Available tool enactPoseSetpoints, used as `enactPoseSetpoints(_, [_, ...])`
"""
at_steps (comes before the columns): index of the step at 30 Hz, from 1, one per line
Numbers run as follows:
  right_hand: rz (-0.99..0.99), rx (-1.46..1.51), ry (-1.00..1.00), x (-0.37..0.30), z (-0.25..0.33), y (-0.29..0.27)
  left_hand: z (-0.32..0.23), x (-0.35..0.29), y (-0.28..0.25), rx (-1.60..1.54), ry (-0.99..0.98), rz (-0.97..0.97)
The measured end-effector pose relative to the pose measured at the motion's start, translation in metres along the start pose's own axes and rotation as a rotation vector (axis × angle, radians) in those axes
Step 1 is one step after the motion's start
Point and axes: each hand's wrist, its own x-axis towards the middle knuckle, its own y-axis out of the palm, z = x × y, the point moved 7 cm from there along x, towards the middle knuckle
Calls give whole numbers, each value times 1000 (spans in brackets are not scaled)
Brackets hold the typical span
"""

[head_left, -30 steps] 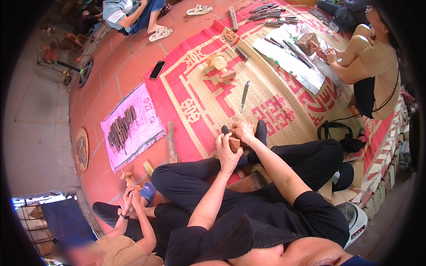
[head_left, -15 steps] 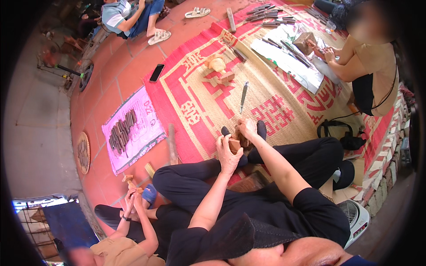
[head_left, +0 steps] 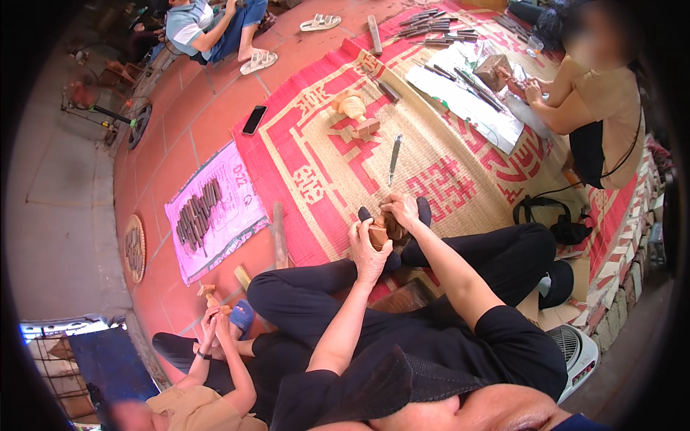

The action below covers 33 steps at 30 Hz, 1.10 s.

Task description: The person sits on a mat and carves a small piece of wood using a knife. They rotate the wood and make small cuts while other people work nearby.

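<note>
My left hand (head_left: 369,250) is wrapped around a brown carved wooden piece (head_left: 379,236) with a flat-faced block end, held low between my feet. My right hand (head_left: 402,209) bends over the far side of the same piece, its fingers curled down against it. Whatever may be pinched under those right fingers is hidden. Just beyond my hands, a slim dark-handled carving tool (head_left: 395,159) lies on the mat. Farther off on the mat rests a pale carved wooden figure (head_left: 351,107) with a reddish block base (head_left: 367,128).
Red-and-straw mat (head_left: 309,237) under my feet. Left, a pink sheet (head_left: 241,188) bears several dark tools (head_left: 199,215); a phone (head_left: 254,119) lies on the mat's edge. Co-workers sit right (head_left: 604,108) and lower left (head_left: 208,391), handling wooden pieces. A black strapped bag (head_left: 568,228) sits right.
My right hand has shifted slightly and its fingers curl further over the wooden piece, which appears turned a little. My left hand keeps its hold.
</note>
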Motion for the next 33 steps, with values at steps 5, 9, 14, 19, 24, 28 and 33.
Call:
enactPoseSetpoints(5, [-75, 30, -252, -19, 43, -5, 4, 0, 0, 11, -23, -21])
enactPoseSetpoints(9, [-71, -39, 127, -1, 14, -2, 2, 2, -3, -2, -9, -6])
enactPoseSetpoints(14, [-197, 132, 13, -4, 30, -15, 5, -1, -2, -36, -46, -20])
enactPoseSetpoints(19, [-167, 54, 72, -13, 25, -7, 2, 1, -2, -21, -24, -8])
enactPoseSetpoints(24, [-154, 22, 119, -6, 16, -17, 2, 1, -2, -54, -50, 11])
enactPoseSetpoints(28, [-131, 210, 44, -21, 38, 3, 0, 4, -4, -28, -40, -32])
enactPoseSetpoints(33, [-111, 13, 191, -6, 18, -2, 7, 2, -5, -38, -60, -5])
